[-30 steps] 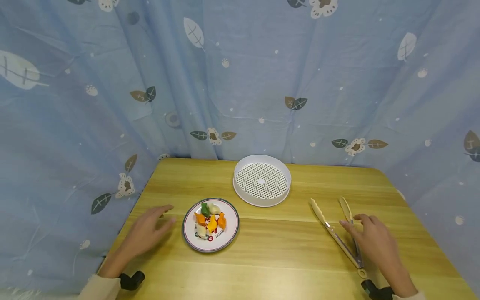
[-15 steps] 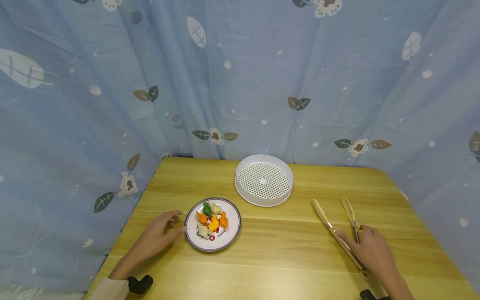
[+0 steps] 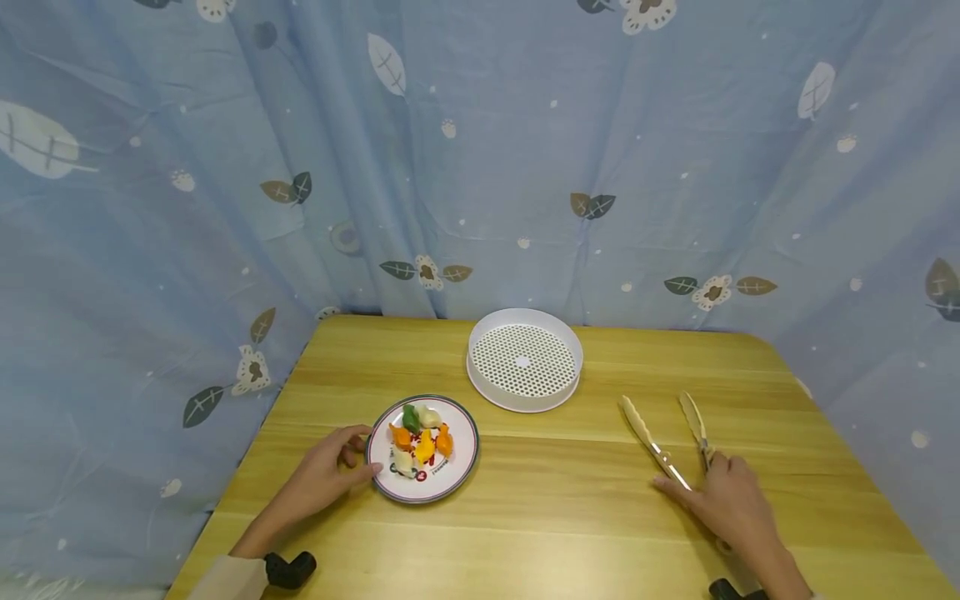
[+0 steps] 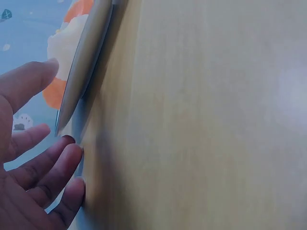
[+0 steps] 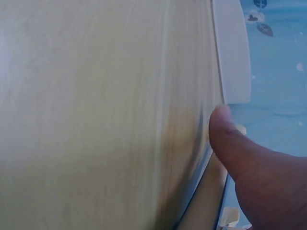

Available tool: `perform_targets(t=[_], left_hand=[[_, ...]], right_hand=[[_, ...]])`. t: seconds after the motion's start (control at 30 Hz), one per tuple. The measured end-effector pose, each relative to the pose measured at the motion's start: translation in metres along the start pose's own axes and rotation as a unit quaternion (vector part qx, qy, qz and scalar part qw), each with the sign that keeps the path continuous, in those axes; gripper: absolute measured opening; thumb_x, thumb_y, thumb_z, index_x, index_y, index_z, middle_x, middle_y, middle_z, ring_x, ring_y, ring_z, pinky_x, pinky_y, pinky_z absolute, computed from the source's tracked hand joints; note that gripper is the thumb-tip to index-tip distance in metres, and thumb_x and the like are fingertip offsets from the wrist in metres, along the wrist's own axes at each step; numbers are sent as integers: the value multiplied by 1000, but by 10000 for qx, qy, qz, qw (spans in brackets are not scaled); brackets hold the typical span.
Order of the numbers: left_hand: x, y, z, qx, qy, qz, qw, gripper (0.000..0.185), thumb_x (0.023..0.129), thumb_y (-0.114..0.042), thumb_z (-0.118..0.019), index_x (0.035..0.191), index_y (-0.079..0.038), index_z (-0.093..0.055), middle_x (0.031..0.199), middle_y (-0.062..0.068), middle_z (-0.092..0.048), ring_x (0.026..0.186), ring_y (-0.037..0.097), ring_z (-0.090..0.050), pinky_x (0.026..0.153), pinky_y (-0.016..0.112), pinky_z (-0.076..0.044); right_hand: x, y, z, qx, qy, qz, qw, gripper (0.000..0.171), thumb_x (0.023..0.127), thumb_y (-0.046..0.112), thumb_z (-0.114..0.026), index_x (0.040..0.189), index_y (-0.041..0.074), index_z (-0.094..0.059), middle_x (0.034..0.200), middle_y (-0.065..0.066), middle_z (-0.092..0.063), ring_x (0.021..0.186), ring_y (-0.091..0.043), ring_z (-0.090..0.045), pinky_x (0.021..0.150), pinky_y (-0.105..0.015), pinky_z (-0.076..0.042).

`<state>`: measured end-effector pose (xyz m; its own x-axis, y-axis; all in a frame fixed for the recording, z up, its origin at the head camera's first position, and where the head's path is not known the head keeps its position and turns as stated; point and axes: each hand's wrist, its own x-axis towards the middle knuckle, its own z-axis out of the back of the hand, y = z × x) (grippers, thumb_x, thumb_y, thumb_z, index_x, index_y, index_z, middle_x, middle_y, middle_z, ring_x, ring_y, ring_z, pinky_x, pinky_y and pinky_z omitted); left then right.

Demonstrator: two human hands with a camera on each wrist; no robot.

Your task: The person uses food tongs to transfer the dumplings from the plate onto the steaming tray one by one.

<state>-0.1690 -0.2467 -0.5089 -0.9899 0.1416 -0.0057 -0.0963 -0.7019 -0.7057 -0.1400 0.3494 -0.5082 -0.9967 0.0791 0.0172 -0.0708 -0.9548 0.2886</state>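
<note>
A round plate (image 3: 459,478) with a dark rim holds several orange, white and green food pieces (image 3: 420,442). My left hand (image 3: 352,454) rests at its left edge. In the left wrist view the rim (image 4: 84,62) runs between the thumb and loosely spread fingers (image 4: 67,153). Cream-coloured tongs (image 3: 645,433) lie open on the table to the right. My right hand (image 3: 705,487) grips their hinge end, with the thumb (image 5: 235,143) against one arm (image 5: 206,201). A white perforated steamer tray (image 3: 525,402) stands empty behind the plate.
The wooden table (image 3: 570,517) is closed in at the back and both sides by a blue curtain (image 3: 480,167) with leaf and flower prints. Black wrist mounts (image 3: 288,571) show at the near edge. The white tray's wall (image 5: 232,52) is visible beyond the right thumb.
My left hand slid right from the bare table to the plate's rim. My right hand drew back along the tongs and closed over their hinge end.
</note>
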Motion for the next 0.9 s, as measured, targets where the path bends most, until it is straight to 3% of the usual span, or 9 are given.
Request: perform_targets(t=[0.27,0.4,0.63,0.77,0.9], left_hand=[[1,3,-3,-282,3,52,9996,61,86,-30,-86,137,-8,-61,108,4,-65,83,16,-58,70,29,-48],[2,5,-3,-319,-6,39,9995,56,86,-25,-86,135,-10,-62,106,4,-66,80,16,-57,69,28,-47],[1,6,0,-309,-13,45,9995,55,86,-25,-86,134,-9,-63,104,4,-65,77,16,-55,66,27,-46],[1,4,0,-335,-4,137,9993,56,86,-26,-86,134,-8,-63,104,4,-66,77,16,-55,66,27,-45],[2,2,-2,-399,-33,112,9991,55,86,-26,-86,134,-9,-63,104,3,-66,77,15,-54,65,27,-44]], right_hand=[[0,2,-2,153,-18,-194,9997,95,86,76,-64,101,-18,-53,84,-24,-51,67,-28,-49,55,-40,-41],[0,3,-2,378,27,-290,9989,97,87,74,-64,107,-20,-52,88,-27,-53,68,-29,-51,56,-41,-43],[2,6,3,786,177,-351,9961,112,94,69,-60,137,-31,-31,121,-48,-39,97,-56,-56,75,-63,-48],[2,6,7,912,263,-323,9950,114,96,65,-58,142,-32,-20,131,-54,-32,113,-66,-46,85,-71,-44],[4,7,11,1024,99,-307,9942,113,96,64,-59,144,-31,-20,138,-54,-32,123,-68,-39,93,-73,-39]])
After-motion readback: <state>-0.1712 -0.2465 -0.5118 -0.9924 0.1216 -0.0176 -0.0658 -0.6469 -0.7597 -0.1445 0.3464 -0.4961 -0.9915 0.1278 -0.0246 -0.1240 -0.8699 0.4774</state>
